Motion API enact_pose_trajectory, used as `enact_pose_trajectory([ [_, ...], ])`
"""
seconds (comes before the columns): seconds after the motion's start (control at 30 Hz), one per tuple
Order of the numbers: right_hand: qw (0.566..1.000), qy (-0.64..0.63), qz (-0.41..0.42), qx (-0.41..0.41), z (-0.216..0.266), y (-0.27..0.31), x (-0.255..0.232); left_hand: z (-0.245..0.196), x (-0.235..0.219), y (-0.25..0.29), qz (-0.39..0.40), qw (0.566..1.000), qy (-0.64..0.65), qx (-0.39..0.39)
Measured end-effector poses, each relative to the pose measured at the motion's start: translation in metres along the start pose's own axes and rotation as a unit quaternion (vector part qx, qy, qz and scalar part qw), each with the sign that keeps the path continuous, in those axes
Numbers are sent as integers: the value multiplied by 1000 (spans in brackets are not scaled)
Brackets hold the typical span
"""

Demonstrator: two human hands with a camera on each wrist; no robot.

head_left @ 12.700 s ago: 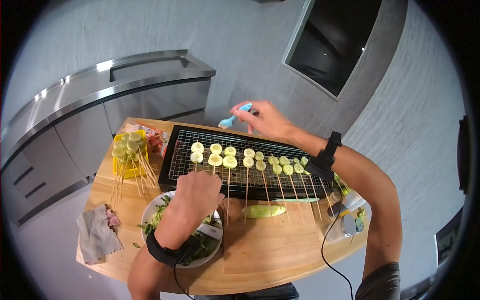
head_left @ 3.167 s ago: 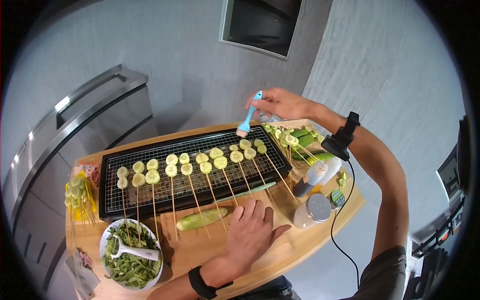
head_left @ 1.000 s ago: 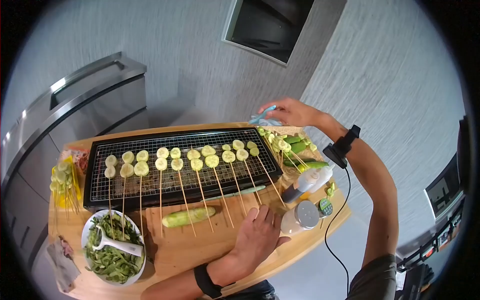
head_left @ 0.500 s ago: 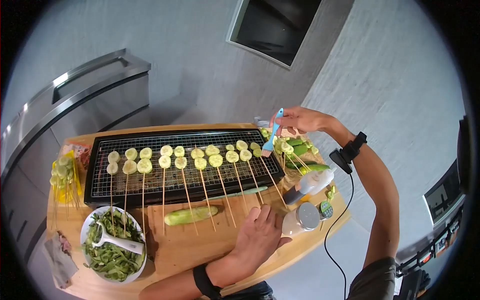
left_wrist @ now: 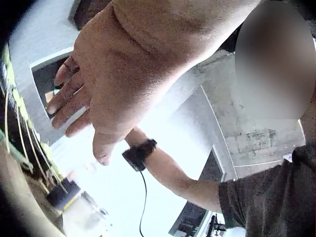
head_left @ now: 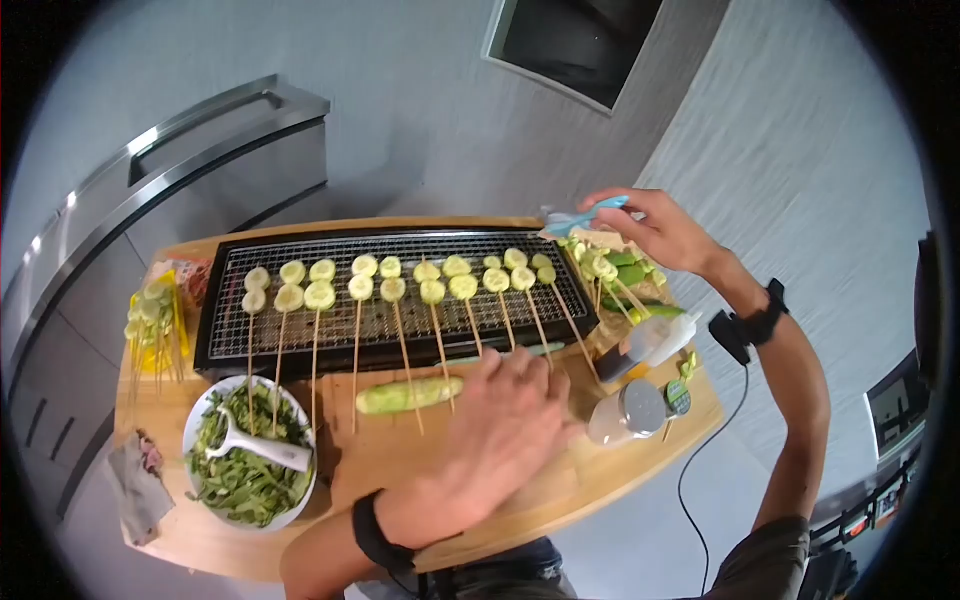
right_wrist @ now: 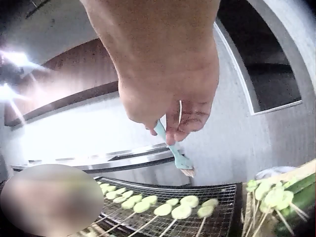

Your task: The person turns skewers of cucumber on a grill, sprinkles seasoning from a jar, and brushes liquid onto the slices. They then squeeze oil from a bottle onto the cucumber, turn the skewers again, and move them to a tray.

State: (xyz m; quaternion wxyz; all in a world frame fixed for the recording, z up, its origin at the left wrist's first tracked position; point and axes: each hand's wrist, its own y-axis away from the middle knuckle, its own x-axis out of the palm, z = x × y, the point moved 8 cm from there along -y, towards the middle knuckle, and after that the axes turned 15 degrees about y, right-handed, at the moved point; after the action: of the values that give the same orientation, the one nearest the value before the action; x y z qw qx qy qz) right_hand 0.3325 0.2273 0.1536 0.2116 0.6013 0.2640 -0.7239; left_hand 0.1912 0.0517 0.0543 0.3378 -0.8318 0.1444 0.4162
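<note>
My right hand [head_left: 665, 232] pinches the handle of a light blue basting brush [right_wrist: 182, 161], above the back right corner of the grill [head_left: 240, 345]. The brush's bristles point down and to the left. Skewers of cucumber slices [head_left: 463, 287] lie in a row across the grill's wire mesh, their sticks reaching over the near edge. Below the right-hand sticks is my left hand [head_left: 515, 420], palm down over the table with nothing held. In the left wrist view the left fingers [left_wrist: 76, 101] are extended and slightly spread. A peeled cucumber [head_left: 410, 395] lies to its left.
A white bowl [head_left: 192, 470] of green peelings with a white peeler [head_left: 260, 440] stands front left. Behind it is a yellow tray [head_left: 180, 325] of skewers. A shaker jar [head_left: 628, 412], a sauce bottle [head_left: 640, 345] and more cucumber skewers [head_left: 600, 265] are at the right.
The brush has lifted off the rightmost skewer, moving back and right. My left hand, earlier over the bowl side, has come right, then slightly forward towards the sticks.
</note>
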Motion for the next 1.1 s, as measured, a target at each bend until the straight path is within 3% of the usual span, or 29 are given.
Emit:
enact_pose_trajectory([
  [0.07,998,-55,-39,-9,29,23,-1,19,-32,9,47,997,-13,-54],
  [0.13,991,-109,-81,-15,58,48,-3,33,-71,25,-11,998,-16,-55],
  [0.2,994,-62,-53,-70,95,70,3,53,-101,42,-19,994,-34,-105],
  [0.27,979,-73,-47,-187,139,85,15,66,-134,63,-92,988,8,-127],
  [0.37,943,-160,-37,-291,179,98,58,81,-167,89,-134,976,-9,-171],
  [0.57,895,-37,-83,-436,249,103,121,94,-206,118,-170,960,23,-223],
  [0.83,856,-10,-121,-502,272,82,178,106,-224,130,-200,957,47,-204],
  [0.9,858,78,-98,-498,268,79,196,107,-224,130,-197,956,54,-210],
  [1.03,877,86,-68,-468,249,85,221,114,-226,132,-191,944,60,-261],
  [1.1,888,120,-6,-444,248,85,233,124,-226,135,-196,945,58,-254],
])
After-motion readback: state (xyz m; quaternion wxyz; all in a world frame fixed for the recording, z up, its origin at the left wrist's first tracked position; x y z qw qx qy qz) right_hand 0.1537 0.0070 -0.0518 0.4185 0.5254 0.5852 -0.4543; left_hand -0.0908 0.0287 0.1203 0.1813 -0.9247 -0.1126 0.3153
